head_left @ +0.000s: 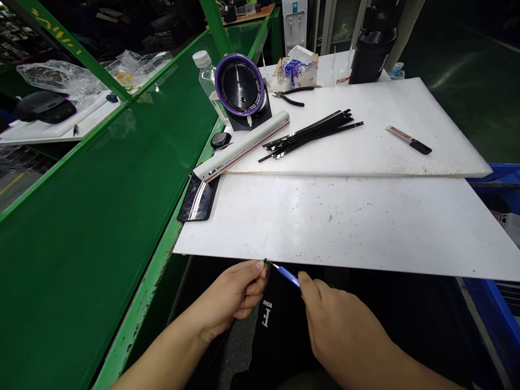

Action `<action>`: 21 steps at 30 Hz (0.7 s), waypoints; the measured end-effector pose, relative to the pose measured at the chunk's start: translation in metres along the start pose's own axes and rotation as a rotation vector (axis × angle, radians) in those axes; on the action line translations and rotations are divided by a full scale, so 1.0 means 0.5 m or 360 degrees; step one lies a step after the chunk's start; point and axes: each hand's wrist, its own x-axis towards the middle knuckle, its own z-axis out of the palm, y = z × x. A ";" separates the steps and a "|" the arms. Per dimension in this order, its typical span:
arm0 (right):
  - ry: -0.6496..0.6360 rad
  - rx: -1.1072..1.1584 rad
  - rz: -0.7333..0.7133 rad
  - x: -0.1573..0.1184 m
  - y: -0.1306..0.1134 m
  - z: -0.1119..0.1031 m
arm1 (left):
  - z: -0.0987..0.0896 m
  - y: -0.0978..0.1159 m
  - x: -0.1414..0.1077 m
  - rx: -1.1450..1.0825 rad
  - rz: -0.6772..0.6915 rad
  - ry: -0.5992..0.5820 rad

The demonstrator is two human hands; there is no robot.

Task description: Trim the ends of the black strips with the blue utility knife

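My right hand (339, 319) is wrapped round the handle of a blue craft knife (288, 275), its thin tip pointing up and left. My left hand (244, 290) pinches a tiny dark piece (266, 261) between thumb and fingertips, and the knife tip meets or nearly meets it. Both hands are just off the near edge of the white table (325, 227). On a white foam sheet (406, 108) farther back lie a bundle of glossy black strips (311, 135), black-handled pliers (294, 97) and a knife with a black end (409, 140).
A long white box (244, 147) overlaps a phone (197, 200) at the left. Behind stand a purple-rimmed fan (239, 85), a clear bottle (209, 81), a tissue box (300, 65) and a black flask (371, 49). A green partition (101, 206) borders the left side.
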 end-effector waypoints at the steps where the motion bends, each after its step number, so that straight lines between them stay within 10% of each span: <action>1: 0.0004 -0.0029 -0.0009 0.000 0.001 0.003 | -0.001 -0.001 0.000 -0.0020 -0.0007 -0.0001; 11: 0.0126 0.0730 0.0157 -0.012 0.030 -0.024 | 0.013 -0.010 -0.009 -0.0004 0.0035 0.0195; 21: 0.0110 0.0592 0.0106 -0.001 0.028 -0.012 | 0.010 -0.008 -0.001 -0.0063 -0.0024 0.0207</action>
